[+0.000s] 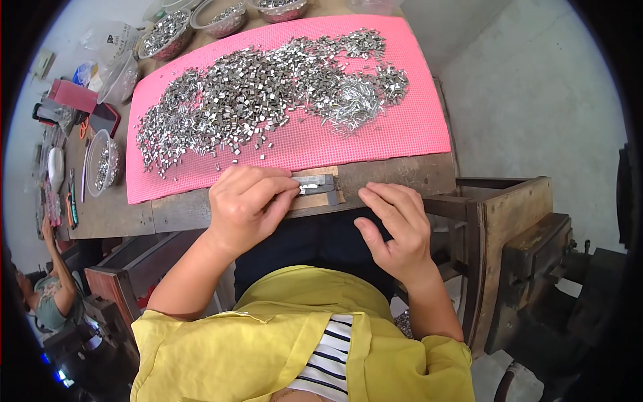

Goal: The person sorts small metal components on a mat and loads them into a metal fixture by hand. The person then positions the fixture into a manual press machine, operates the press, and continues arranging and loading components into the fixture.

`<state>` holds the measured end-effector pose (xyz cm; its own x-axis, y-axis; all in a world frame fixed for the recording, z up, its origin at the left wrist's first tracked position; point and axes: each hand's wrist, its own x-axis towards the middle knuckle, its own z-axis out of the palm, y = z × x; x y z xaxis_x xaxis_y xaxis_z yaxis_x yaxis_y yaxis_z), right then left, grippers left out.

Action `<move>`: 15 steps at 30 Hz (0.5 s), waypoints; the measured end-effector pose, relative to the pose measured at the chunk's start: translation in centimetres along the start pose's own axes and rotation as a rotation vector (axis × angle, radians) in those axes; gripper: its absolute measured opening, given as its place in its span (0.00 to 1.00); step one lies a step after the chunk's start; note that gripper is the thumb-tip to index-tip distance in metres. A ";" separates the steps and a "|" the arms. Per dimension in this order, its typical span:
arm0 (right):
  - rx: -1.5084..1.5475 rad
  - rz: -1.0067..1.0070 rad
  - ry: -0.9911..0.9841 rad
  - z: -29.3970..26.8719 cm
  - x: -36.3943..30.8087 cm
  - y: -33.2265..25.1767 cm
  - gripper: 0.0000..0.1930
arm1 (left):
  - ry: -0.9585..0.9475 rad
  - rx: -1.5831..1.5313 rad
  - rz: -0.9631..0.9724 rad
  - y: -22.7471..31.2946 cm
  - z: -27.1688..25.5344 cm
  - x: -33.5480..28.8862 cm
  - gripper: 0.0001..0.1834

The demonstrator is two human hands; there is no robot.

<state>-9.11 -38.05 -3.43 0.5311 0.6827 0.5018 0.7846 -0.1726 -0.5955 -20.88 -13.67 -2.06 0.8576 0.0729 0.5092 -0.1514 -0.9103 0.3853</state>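
Observation:
At the table's front edge a small dark metal fixture [323, 182] lies on a thin wooden piece [338, 173]. Bright silvery slivers [308, 189] show in its groove. My left hand [246, 204] is at the fixture's left end, thumb and forefinger pinched together; whatever is between the tips is too small to make out. Right of the fixture, my right hand [400, 231] is held apart from it, fingers spread and nothing in them. Beyond both hands, a wide heap of small metal blocks [244, 94] and thin silvery pins [355, 104] covers much of a pink textured mat [408, 127].
Plastic bowls of metal bits [106, 164] line the left and far sides. Pliers [72, 201] and orange-handled scissors [84, 127] lie left. A wooden stand with a dark machine [529, 275] is at right. Another person [57, 288] sits at far left.

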 end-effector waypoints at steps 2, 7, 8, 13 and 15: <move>-0.020 0.017 -0.007 -0.3 -0.2 -0.1 0.20 | -0.024 0.048 0.007 0.6 -0.1 0.2 0.10; -0.012 0.017 0.003 -0.3 -0.8 -0.1 0.19 | -0.030 0.105 -0.005 1.1 0.8 -0.2 0.10; -0.012 0.013 -0.001 -0.2 -0.9 0.0 0.18 | -0.005 0.104 -0.022 1.0 1.0 -0.4 0.10; -0.010 0.010 0.007 -0.1 -1.1 0.4 0.18 | 0.053 0.106 -0.083 1.5 1.7 -0.7 0.10; -0.010 0.014 0.011 0.0 -1.2 0.6 0.18 | 0.077 0.104 -0.076 1.5 1.9 -0.8 0.10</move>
<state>-9.28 -38.96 -4.32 0.5453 0.6723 0.5006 0.7804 -0.1891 -0.5960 -20.84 -15.85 -3.34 0.8237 0.1704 0.5408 -0.0323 -0.9381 0.3448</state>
